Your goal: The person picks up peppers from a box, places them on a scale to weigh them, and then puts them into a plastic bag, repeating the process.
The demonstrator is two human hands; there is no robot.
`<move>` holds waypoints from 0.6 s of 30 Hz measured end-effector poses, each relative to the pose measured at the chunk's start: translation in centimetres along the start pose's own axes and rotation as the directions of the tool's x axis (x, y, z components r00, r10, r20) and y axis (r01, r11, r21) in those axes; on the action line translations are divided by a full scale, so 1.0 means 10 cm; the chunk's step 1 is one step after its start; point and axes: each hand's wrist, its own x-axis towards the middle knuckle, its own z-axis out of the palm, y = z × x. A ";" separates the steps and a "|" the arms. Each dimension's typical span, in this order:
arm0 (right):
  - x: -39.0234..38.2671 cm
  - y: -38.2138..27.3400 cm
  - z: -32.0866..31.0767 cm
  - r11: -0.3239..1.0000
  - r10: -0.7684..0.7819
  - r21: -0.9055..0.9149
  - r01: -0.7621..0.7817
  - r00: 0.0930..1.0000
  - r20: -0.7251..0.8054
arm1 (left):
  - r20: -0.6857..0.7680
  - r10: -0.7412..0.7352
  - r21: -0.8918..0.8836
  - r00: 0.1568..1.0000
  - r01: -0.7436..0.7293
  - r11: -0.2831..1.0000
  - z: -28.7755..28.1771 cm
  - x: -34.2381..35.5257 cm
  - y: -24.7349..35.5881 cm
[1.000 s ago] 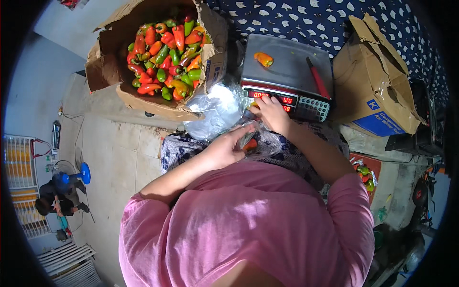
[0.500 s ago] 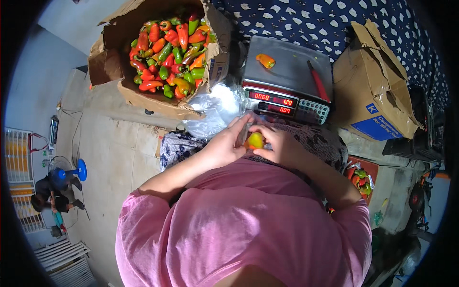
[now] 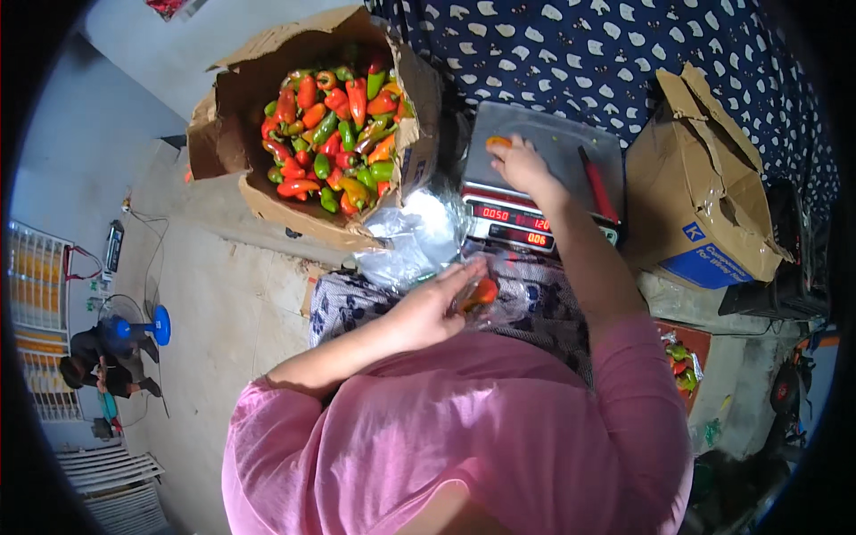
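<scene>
In my lap, my left hand (image 3: 437, 306) is closed on a clear plastic bag (image 3: 513, 301) with an orange-red pepper (image 3: 482, 292) inside it. My right hand (image 3: 522, 167) reaches over the metal pan of a digital scale (image 3: 571, 134). Its fingers are at an orange pepper (image 3: 497, 141) lying on the pan and seem to take hold of it; the hand partly covers the pepper. A red-handled knife (image 3: 596, 183) rests along the right side of the pan. The scale's red display is lit.
An open cardboard box (image 3: 254, 201) full of red, green and orange peppers stands at the left, with clear plastic bags (image 3: 415, 234) beside it. Another cardboard box (image 3: 691, 187) is at the right. A person (image 3: 111, 361) sits far left near a blue fan (image 3: 160, 326).
My right hand has left the bag in my lap and moved up to the pepper on the scale. My left hand keeps the bag, where the pepper now shows inside. The view has shifted slightly.
</scene>
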 end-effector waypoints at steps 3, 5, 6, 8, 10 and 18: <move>0.05 0.08 0.09 0.998 0.010 -0.056 -0.009 1.000 0.027 | -0.002 0.060 0.056 0.998 -0.060 0.997 -0.06 -0.02 0.01; -0.06 0.13 0.00 0.867 0.138 0.480 -0.135 0.990 0.029 | 0.021 0.020 0.001 1.000 -0.020 1.000 -0.07 -0.04 -0.01; -0.10 0.20 0.04 0.517 0.097 0.856 0.003 0.993 -0.063 | 0.037 0.015 -0.002 0.999 -0.015 1.000 -0.10 -0.02 -0.02; -0.60 -0.21 -0.63 0.036 0.018 0.994 -0.100 0.995 0.100 | 0.022 -0.167 -0.230 0.986 0.167 0.959 -0.09 -0.03 -0.09; -1.17 -0.42 -0.85 -0.271 -0.178 0.935 -0.227 0.967 0.183 | 0.003 -0.205 -0.240 0.979 0.199 0.950 -0.07 -0.04 -0.08; -2.04 -0.78 -0.70 0.738 -0.332 0.673 0.049 0.895 0.298 | 0.094 -0.127 -0.049 0.987 0.132 0.990 -0.03 0.00 0.17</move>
